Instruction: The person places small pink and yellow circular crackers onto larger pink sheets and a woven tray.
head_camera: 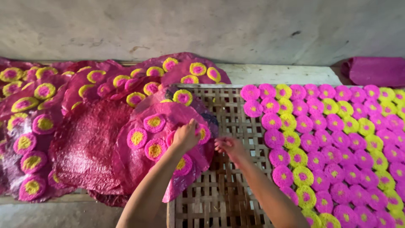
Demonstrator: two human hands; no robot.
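Here we look down on our two bare hands over a woven bamboo rack (pixel 219 185). Our left hand (pixel 185 136) rests on the top pink sheet (pixel 164 143), a large round dried disc with pink-and-yellow rosettes pressed on it, its fingers curled together at the sheet's right edge; whether they pinch the edge or only press on it, we cannot tell. That sheet lies half on the rack's left part and half on a dark crimson sheet (pixel 88 147) to its left. Our right hand (pixel 230 145) hovers just right of the left one, above bare lattice, slightly blurred, fingers loosely bent with nothing in them.

Further left and toward the far side, more decorated sheets (pixel 38 105) overlap in a heap. On the right part of the rack, small bright rosettes (pixel 329 143), magenta and yellow-green, lie in close diagonal rows touching one another. At the far right, a folded magenta cloth (pixel 375 71) sits beside the grey wall (pixel 202 29).
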